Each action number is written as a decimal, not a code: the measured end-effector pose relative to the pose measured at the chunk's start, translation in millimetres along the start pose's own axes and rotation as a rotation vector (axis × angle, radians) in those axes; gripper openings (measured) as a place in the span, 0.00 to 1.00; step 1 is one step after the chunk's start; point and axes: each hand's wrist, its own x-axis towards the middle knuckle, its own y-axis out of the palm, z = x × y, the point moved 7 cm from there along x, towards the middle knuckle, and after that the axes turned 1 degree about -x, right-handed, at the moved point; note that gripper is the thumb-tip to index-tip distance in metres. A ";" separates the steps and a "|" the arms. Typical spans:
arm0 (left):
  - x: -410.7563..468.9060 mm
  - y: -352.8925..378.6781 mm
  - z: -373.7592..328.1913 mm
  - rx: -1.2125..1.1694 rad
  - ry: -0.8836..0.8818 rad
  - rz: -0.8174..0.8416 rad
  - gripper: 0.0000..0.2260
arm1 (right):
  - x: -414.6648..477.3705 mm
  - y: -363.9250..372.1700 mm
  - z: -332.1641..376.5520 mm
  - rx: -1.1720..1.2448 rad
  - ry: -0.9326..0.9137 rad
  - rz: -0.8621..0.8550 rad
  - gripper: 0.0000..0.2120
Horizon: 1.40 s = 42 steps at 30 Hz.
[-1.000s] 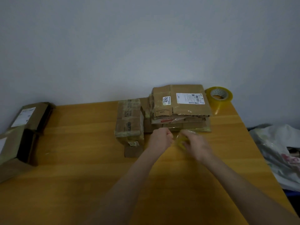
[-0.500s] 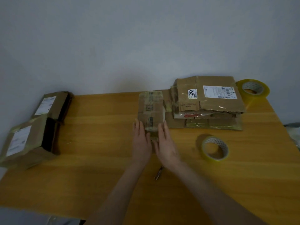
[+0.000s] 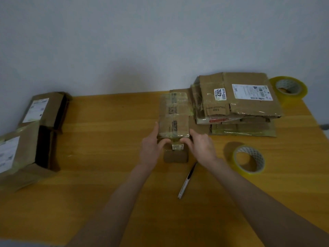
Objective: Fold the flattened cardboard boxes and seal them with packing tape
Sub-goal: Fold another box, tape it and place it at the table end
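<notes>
A small brown cardboard box (image 3: 174, 114), wrapped in old clear tape, stands in the middle of the wooden table (image 3: 110, 132). My left hand (image 3: 151, 146) grips its near left corner, thumb curled onto the near face. My right hand (image 3: 200, 146) grips the near right corner the same way. One brown flap (image 3: 175, 155) lies flat on the table below the box. A roll of clear packing tape (image 3: 248, 159) lies to the right of my right hand. A stack of flattened boxes (image 3: 236, 102) sits at the back right.
A white and black utility knife (image 3: 187, 180) lies on the table near my right forearm. A second tape roll (image 3: 288, 88) sits at the back right corner. Two folded boxes (image 3: 44, 111) (image 3: 23, 154) with open ends stand at the left edge.
My hands left the tape roll on the table at the right and moved left to the small box. They now grip its near corners instead of lying flat beside it.
</notes>
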 end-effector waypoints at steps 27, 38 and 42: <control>0.0 13.9 -22.3 0.069 -0.314 0.034 0.26 | -7.9 14.2 -7.5 0.310 0.347 0.092 0.25; 1.6 14.5 -24.2 -0.226 -0.433 -0.020 0.18 | 0.6 -11.0 -11.6 0.152 0.319 0.097 0.14; -3.8 16.5 -28.3 -0.225 -0.427 0.003 0.17 | -1.4 -21.8 -7.4 0.098 0.291 0.030 0.12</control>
